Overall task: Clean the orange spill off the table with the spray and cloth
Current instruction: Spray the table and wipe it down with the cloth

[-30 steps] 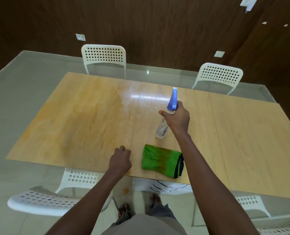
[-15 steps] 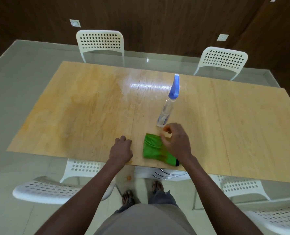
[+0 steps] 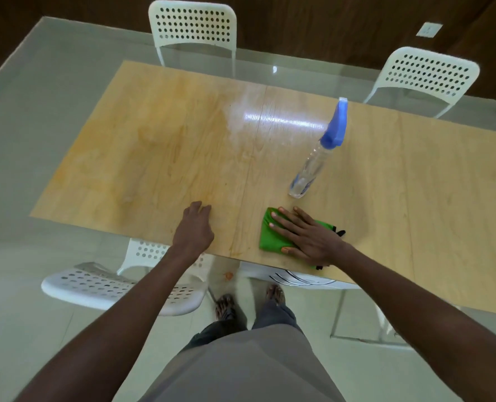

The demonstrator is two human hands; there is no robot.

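Observation:
A folded green cloth [image 3: 271,240] lies near the front edge of the wooden table [image 3: 415,198]. My right hand [image 3: 307,236] lies flat on the cloth with fingers spread and straight. A clear spray bottle [image 3: 313,166] with a blue trigger head stands upright on the table just behind the cloth, apart from both hands. My left hand [image 3: 194,227] rests on the table's front edge, left of the cloth, fingers loosely bent and holding nothing. Faint orange smears [image 3: 119,158] spread over the left half of the table.
Two white perforated chairs [image 3: 193,27] [image 3: 426,74] stand behind the table, and another white chair [image 3: 119,288] sits in front at the left. A small orange spot [image 3: 228,275] marks the floor near my feet. A glass sheet extends beyond the wooden top.
My right hand let go of the spray bottle, came back toward me and now lies flat on the green cloth. The bottle stays standing. My left hand has stayed put.

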